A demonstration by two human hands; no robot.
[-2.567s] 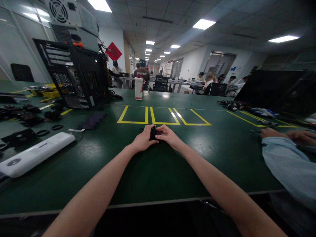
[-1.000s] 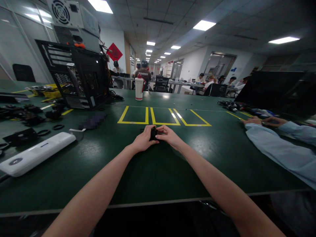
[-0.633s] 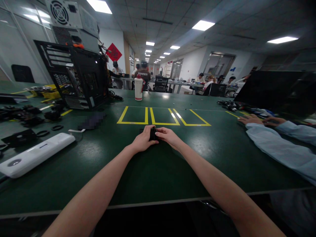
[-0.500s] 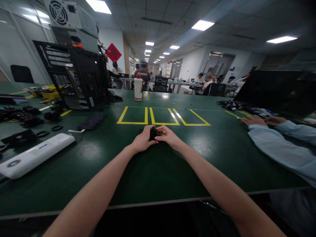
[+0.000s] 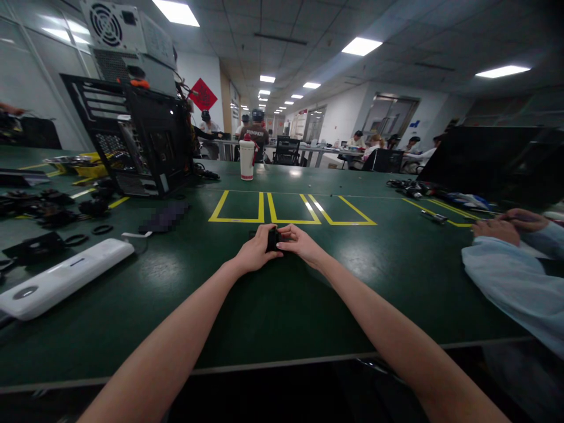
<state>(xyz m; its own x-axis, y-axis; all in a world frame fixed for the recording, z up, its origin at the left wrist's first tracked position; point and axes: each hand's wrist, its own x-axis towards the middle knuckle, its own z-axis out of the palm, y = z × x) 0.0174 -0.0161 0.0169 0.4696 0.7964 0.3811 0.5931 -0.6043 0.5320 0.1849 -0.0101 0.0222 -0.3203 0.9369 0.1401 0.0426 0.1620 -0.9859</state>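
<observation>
Ceiling lights (image 5: 362, 46): white, overexposed, the brightest spots in a dim, cool room.
Bench (image 5: 273, 317): dull green, with hazy glare left and right of centre and a small glint towards the far edge; blackness below the near edge.
Tape (image 5: 311, 220): clear yellow, washed white in places by reflection.
Black part (image 5: 272, 239): underexposed, detail lost between left hand (image 5: 254, 252) and right hand (image 5: 303, 242).
Background people (image 5: 256, 134): soft, small, partly pixelated.
Purple item (image 5: 164, 216): pixelated.
Side edges: wide-angle stretch and lean; top right corner darkened.
</observation>
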